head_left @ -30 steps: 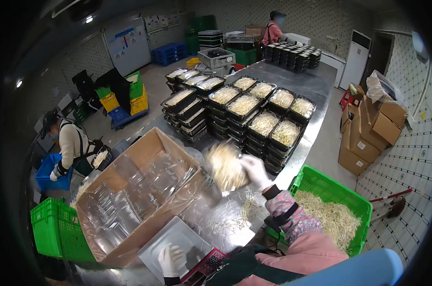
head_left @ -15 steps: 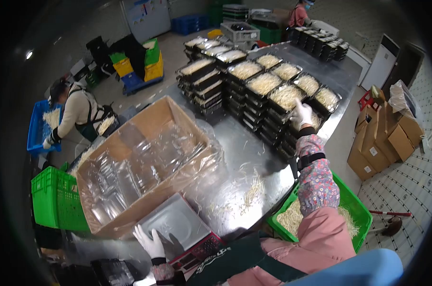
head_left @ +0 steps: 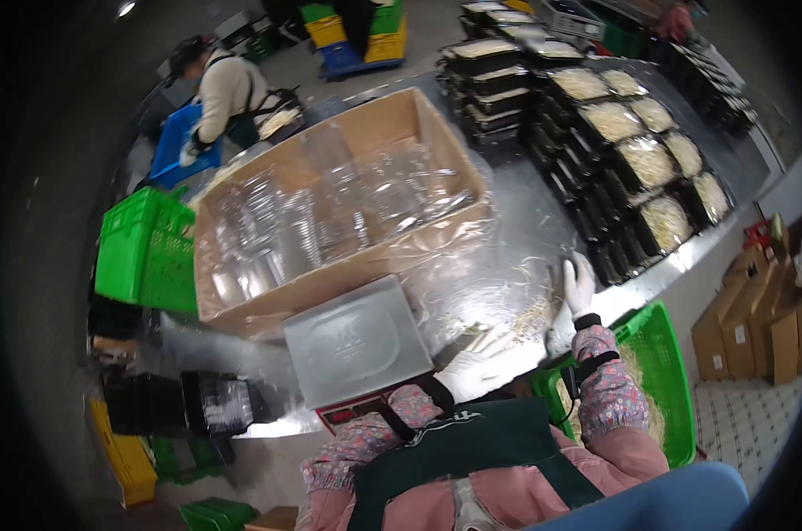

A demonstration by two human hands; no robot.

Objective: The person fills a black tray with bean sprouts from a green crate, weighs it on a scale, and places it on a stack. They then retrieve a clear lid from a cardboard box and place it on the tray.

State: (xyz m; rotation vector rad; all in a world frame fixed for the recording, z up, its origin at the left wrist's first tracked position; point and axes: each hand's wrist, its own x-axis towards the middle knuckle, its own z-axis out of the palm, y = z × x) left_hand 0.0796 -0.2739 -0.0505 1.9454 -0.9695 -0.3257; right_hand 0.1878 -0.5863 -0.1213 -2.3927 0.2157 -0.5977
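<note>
My left hand (head_left: 476,372), in a white glove, lies over the metal table's near edge with its fingers stretched out, beside loose pale strands (head_left: 538,314) that look like bean sprouts. Nothing shows in it. My right hand (head_left: 580,283), also gloved, has its fingers extended and holds nothing; it is beside the front of the stacked black trays (head_left: 665,226) filled with the same strands. A scale with a grey plate (head_left: 357,341) sits to the left of my left hand. Below my right arm is a green crate (head_left: 680,389) with more strands.
A cardboard box (head_left: 454,142) of clear plastic containers stands behind the scale. Left of it are a green crate (head_left: 144,248) and black trays (head_left: 144,403). A co-worker (head_left: 228,93) bends over a blue crate (head_left: 171,146). Cardboard boxes (head_left: 751,319) stand at the right.
My right hand has come away from the top of the tray stack, back toward the table's near edge. My left hand has moved right, from beside the scale to the loose strands. The view has shifted.
</note>
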